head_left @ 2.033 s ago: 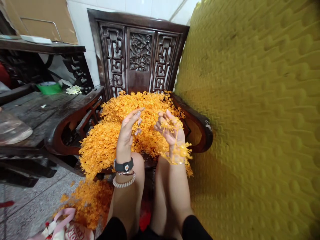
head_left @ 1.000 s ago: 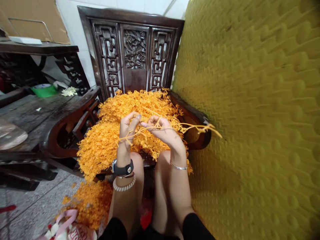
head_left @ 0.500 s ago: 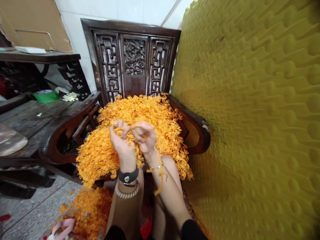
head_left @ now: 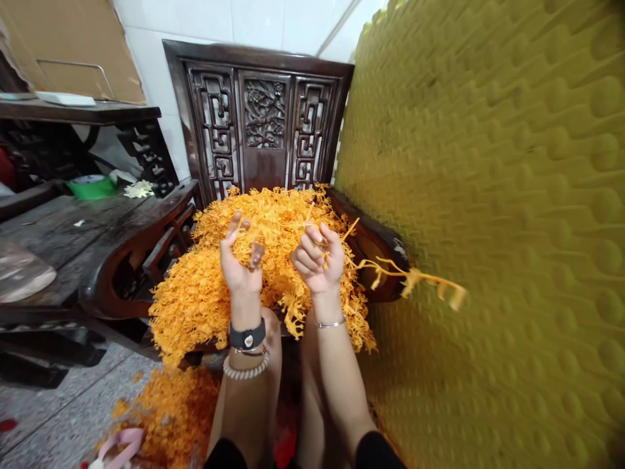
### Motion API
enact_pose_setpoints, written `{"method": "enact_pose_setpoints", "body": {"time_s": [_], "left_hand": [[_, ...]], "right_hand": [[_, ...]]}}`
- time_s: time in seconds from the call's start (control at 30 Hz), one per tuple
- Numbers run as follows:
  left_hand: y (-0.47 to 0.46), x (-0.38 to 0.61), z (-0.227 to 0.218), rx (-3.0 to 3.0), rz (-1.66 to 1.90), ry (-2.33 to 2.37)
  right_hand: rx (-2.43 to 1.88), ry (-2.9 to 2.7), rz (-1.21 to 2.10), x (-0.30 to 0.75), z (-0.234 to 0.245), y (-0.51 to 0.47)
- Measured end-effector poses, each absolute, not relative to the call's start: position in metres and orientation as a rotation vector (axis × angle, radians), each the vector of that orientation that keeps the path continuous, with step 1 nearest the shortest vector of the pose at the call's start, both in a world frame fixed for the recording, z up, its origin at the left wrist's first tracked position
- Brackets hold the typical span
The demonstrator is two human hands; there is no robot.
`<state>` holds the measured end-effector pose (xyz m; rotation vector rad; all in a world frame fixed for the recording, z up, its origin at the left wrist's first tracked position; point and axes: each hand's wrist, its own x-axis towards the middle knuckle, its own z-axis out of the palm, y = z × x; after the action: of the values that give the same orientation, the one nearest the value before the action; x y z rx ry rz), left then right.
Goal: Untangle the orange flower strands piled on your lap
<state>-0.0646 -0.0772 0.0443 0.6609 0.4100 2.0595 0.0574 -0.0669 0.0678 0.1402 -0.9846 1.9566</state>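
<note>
A big heap of orange plastic sprigs fills the seat of a dark carved wooden chair in front of me. My left hand, wearing a black watch and a bead bracelet, is raised over the heap with fingers half curled and apart; nothing shows in it. My right hand, with a thin bangle, is closed on an orange sprig strand that streams out to the right, blurred by motion.
A tall yellow bumpy foam wall stands close on the right. More orange sprigs lie on the tiled floor at lower left. A dark wooden table with a green bowl is on the left.
Half a second ago both hands were pressed together, closed on sprigs. They have moved apart; the left has opened, and the right now flings a strand out to the right.
</note>
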Motion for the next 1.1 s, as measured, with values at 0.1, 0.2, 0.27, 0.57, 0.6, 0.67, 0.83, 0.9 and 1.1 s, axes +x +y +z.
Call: {"method": "enact_pose_setpoints", "body": {"time_s": [0.1, 0.2, 0.27, 0.57, 0.6, 0.67, 0.83, 0.9, 1.1], "left_hand": [[-0.083, -0.080, 0.046, 0.606, 2.129, 0.388], [-0.090, -0.090, 0.049, 0.626, 2.155, 0.397], [-0.092, -0.091, 0.049, 0.697, 2.107, 0.465], [-0.084, -0.050, 0.038, 1.282, 1.784, 0.763], [-0.086, -0.046, 0.039, 1.351, 1.823, 0.775], [-0.089, -0.041, 0.043, 1.433, 1.913, 0.874], [-0.089, -0.039, 0.048, 1.611, 2.025, 1.064], [-0.088, -0.039, 0.047, 1.609, 2.046, 1.032], [-0.083, -0.027, 0.046, 1.219, 2.153, 0.959]], "right_hand": [[0.088, -1.089, 1.865, 0.064, 0.073, -0.069], [0.012, -1.182, 1.778, 0.069, 0.076, -0.071], [-0.014, -1.222, 1.751, 0.070, 0.077, -0.074], [-0.123, -0.917, 1.905, 0.049, 0.084, -0.091], [-0.166, -0.913, 1.909, 0.047, 0.084, -0.092], [-0.209, -0.910, 1.886, 0.047, 0.085, -0.092], [-0.172, -0.867, 1.917, 0.051, 0.083, -0.089], [-0.132, -0.834, 1.894, 0.049, 0.080, -0.088], [-0.067, -0.851, 1.779, 0.037, 0.071, -0.085]]}}
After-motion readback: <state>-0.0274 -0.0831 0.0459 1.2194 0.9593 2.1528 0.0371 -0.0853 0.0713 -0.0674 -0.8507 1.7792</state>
